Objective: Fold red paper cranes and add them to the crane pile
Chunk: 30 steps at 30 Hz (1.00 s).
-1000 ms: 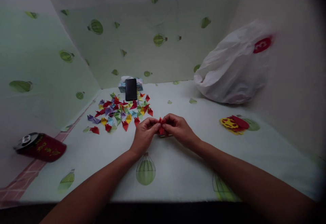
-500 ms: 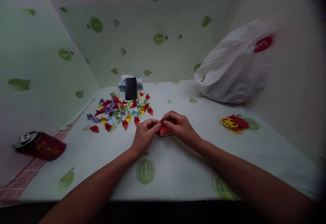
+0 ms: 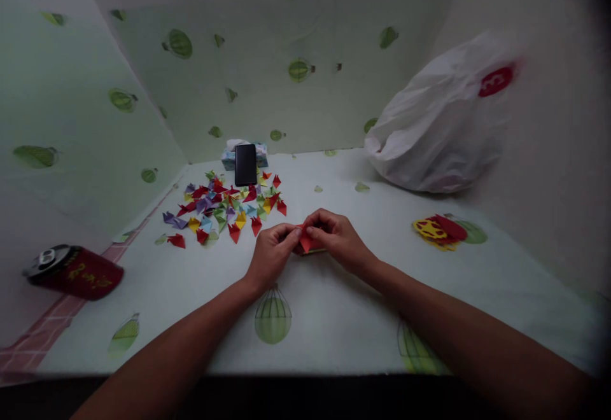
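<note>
Between my hands, over the middle of the table, is a folded piece of red paper (image 3: 305, 240) with a pointed end toward me. My left hand (image 3: 277, 248) pinches its left side between thumb and forefinger. From the right, my right hand (image 3: 337, 235) grips it the same way, the fingers curled over the top. Under the piece lies a stack of red paper (image 3: 317, 245) with a yellowish edge, partly covered by my right hand. To the left and behind, several small folded paper cranes (image 3: 219, 207) in red, yellow, green, blue and purple lie in a loose pile.
A black phone (image 3: 245, 165) leans on a tissue box (image 3: 229, 158) behind the pile. A red can (image 3: 79, 272) stands at the left. On the right are a white plastic bag (image 3: 434, 127) and red and yellow cut-outs (image 3: 436, 230) on the patterned tablecloth (image 3: 348, 318).
My hands stay in nearly the same place. The red piece between my fingertips has turned slightly, its point now a little further right.
</note>
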### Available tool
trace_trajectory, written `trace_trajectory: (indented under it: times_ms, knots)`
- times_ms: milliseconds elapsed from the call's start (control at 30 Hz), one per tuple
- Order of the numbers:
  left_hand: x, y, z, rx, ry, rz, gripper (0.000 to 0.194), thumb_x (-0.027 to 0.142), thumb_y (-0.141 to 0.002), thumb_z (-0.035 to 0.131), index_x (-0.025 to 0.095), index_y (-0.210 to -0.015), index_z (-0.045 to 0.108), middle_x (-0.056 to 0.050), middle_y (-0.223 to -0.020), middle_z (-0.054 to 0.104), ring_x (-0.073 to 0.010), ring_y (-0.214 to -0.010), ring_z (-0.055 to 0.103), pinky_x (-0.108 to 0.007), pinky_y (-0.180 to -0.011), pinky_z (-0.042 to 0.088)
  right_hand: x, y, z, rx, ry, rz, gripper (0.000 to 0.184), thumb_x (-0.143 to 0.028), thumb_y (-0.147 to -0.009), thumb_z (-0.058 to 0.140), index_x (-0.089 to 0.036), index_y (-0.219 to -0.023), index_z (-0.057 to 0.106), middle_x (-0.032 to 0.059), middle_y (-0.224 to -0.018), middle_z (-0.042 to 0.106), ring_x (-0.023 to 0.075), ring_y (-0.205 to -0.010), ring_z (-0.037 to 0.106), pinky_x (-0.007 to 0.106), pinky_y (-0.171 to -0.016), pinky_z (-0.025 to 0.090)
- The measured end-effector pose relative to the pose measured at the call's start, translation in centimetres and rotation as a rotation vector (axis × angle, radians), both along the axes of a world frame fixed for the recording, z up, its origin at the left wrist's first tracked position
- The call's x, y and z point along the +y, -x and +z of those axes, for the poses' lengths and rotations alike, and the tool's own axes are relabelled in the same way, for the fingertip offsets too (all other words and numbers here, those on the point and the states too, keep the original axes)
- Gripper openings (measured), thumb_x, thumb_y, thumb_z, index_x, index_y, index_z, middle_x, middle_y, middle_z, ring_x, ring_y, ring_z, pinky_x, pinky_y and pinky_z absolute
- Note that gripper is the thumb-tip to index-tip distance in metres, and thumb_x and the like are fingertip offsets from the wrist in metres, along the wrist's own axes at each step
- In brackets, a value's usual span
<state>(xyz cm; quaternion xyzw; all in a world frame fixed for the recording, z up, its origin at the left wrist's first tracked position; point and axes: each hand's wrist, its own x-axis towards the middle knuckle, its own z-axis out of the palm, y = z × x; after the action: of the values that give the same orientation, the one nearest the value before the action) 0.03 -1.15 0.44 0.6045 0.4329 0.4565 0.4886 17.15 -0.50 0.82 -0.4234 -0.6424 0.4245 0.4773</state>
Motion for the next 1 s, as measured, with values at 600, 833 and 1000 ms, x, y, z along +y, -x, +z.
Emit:
trace_trajectory:
  times_ms: [600, 833, 1000]
  knots:
    - [-0.01, 0.12, 0.26, -0.017, 0.023, 0.002, 0.025, 0.037, -0.083, 0.068, 0.014, -0.08, 0.075, -0.003, -0.068, 0.069, -0.0132, -0.061, 0.061, -0.025, -0.061, 0.05, -0.04, 0.05, -0.09, 0.039, 0.055, 0.029, 0.014, -0.033, -0.077, 0.063, -0.018, -0.076, 0.062, 0.0029, -0.076, 0.064, 0.0167, -0.071, 0.057, 0.032, -0.068, 0.046]
    - [-0.02, 0.07, 0.06, -0.046, 0.023, -0.023, 0.027, 0.04, -0.085, 0.069, 0.014, -0.084, 0.077, -0.003, -0.071, 0.071, -0.0136, -0.064, 0.063, -0.025, -0.065, 0.052, -0.02, 0.29, 0.13, -0.015, -0.01, -0.031, 0.012, -0.031, -0.077, 0.058, -0.019, -0.075, 0.06, 0.0012, -0.074, 0.061, 0.0152, -0.069, 0.053, 0.031, -0.067, 0.043]
    - [-0.1, 0.06, -0.12, -0.034, -0.021, -0.01, 0.024, 0.037, -0.084, 0.072, 0.014, -0.087, 0.077, -0.004, -0.075, 0.073, -0.0147, -0.067, 0.065, -0.026, -0.067, 0.053, -0.11, 0.49, 0.05, 0.007, 0.008, -0.05, 0.014, -0.034, -0.078, 0.058, -0.019, -0.076, 0.059, 0.0013, -0.073, 0.06, 0.0155, -0.067, 0.054, 0.031, -0.064, 0.045]
